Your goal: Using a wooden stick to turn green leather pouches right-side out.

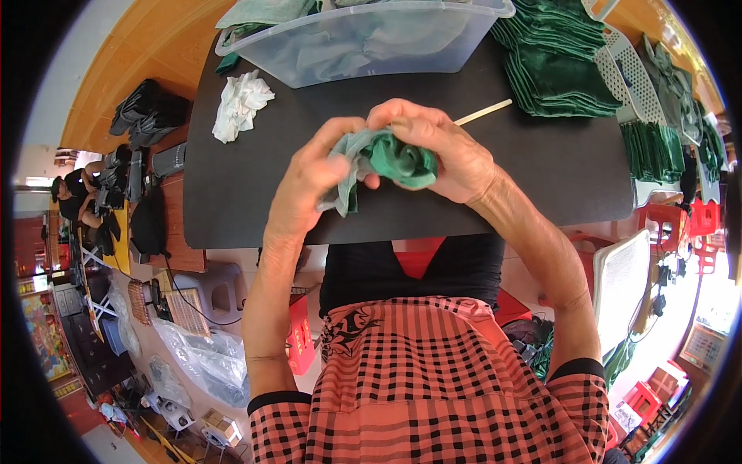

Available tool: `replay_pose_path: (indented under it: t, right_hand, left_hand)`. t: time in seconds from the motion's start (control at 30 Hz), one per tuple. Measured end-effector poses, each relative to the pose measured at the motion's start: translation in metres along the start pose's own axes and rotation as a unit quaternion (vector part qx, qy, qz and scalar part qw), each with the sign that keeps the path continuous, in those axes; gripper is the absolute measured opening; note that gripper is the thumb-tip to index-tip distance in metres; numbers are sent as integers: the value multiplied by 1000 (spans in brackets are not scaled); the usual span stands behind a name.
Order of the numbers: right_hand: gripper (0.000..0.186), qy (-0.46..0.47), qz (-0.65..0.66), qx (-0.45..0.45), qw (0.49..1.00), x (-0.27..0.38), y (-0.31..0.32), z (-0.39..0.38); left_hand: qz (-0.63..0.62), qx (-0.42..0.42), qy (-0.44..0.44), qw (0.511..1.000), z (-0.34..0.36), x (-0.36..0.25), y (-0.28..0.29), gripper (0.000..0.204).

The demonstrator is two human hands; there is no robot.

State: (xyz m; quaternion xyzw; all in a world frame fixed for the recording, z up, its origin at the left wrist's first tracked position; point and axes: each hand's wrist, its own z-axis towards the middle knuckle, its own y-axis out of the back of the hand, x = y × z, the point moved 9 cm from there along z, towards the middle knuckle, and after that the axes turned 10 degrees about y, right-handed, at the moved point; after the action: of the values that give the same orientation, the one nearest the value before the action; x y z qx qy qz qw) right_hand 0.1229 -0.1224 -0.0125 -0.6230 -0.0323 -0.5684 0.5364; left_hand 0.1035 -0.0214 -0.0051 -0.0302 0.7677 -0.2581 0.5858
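Observation:
Both my hands are raised over the near part of the dark table (255, 182), working on a bunched green cloth pouch (402, 161). Its shiny green side is gathered into a curled ring, and a paler grey-green side hangs down at the left. My left hand (321, 170) pinches the pale part, its fingers slightly blurred. With thumb and fingers, my right hand (444, 151) grips the green folds. A thin pale stick (485, 112) sticks out beyond the right hand; whether it lies on the table or touches the hand, I cannot tell.
A clear plastic bin (371, 50) of pale green cloth stands at the far side. Crumpled white scraps (239, 107) lie to the left. Stacked green pouches (556, 81) sit at the far right, beside a perforated white basket (630, 73). Red stools (665, 224) stand beyond the right edge.

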Motion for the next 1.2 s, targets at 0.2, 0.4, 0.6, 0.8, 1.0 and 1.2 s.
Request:
replay_pose_path:
  t: [0.2,0.4,0.6,0.8,1.0,1.2]
  right_hand:
    - [29,143,-300,-47,942,17,-3,-9]
    - [28,72,-32,3,997,14,-5,-15]
    - [32,85,80,-83,990,23,14,-15]
    - [26,168,-13,-147,975,34,28,-21]
    - [24,65,-273,-117,953,31,9,-26]
    - [26,41,-118,-268,955,20,46,-47]
  left_hand:
    - [130,-96,-4,987,-5,2,11,26]
    - [258,-24,-27,965,-6,-4,2,30]
    - [98,-243,-161,951,-8,-33,40,32]
    - [79,-139,-58,985,-15,13,6,58]
    - [101,-201,-72,972,5,1,7,26]
    - [281,-174,-165,929,-1,-49,-6,20]
